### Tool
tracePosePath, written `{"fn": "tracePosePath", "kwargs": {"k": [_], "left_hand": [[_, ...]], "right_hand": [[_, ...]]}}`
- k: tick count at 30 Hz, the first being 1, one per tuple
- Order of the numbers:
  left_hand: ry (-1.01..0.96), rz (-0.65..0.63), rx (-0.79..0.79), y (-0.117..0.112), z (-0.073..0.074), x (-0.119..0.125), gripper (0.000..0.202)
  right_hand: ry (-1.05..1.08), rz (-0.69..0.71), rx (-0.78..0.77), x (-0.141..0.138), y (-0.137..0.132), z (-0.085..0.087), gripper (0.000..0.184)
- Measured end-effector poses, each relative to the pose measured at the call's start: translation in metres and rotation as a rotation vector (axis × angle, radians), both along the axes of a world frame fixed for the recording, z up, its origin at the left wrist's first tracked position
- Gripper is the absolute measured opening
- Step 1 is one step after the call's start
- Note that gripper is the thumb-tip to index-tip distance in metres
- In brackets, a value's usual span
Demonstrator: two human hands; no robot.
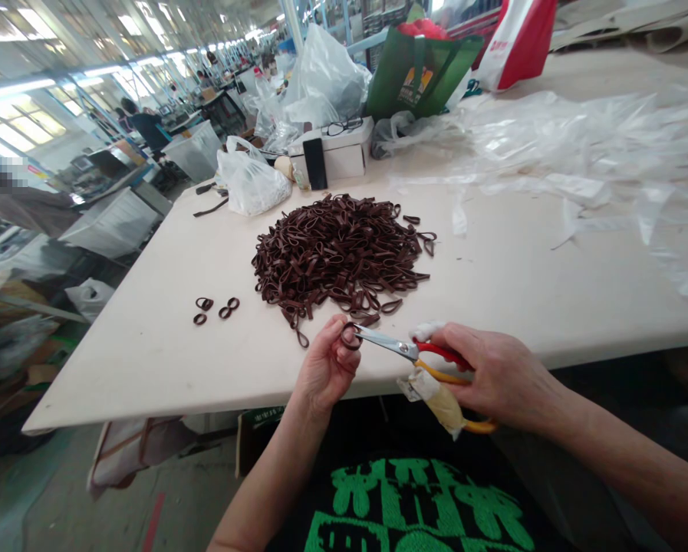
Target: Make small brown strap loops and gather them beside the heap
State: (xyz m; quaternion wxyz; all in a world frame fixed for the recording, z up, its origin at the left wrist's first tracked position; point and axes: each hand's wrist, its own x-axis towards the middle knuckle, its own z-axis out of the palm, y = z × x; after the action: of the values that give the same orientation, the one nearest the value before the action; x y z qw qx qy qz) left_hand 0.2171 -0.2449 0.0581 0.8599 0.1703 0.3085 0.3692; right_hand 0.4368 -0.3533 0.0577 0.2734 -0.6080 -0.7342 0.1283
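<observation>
My left hand [327, 362] pinches a small dark brown loop [351, 335] at the table's front edge. My right hand [496, 376] grips scissors [404, 349] with red and yellow handles wrapped in tape; their blades touch the loop. Just beyond lies a large pile of brown loops [337, 253] on the pale table [176, 337]. Three loose loops [215, 308] lie apart to the left of the pile.
A white plastic bag [250, 180], a white box [344, 149] with a phone and glasses, a green bag [421, 73] and clear plastic sheeting [579, 146] crowd the far and right side. A person works far off at the left.
</observation>
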Motion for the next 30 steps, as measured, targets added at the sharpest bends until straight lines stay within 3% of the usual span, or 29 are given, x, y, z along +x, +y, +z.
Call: {"fn": "tracePosePath", "kwargs": {"k": [23, 27, 30], "left_hand": [[-0.021, -0.030, 0.013, -0.002, -0.003, 0.008, 0.029], [0.031, -0.017, 0.050, 0.001, -0.001, -0.001, 0.028], [0.224, 0.100, 0.215, 0.019, 0.000, -0.030, 0.033]], "right_hand": [[-0.036, 0.006, 0.028, 0.004, -0.009, -0.024, 0.023], [-0.144, -0.136, 0.100, 0.025, -0.006, -0.028, 0.020], [-0.329, -0.312, 0.202, 0.064, -0.004, -0.032, 0.023]]}}
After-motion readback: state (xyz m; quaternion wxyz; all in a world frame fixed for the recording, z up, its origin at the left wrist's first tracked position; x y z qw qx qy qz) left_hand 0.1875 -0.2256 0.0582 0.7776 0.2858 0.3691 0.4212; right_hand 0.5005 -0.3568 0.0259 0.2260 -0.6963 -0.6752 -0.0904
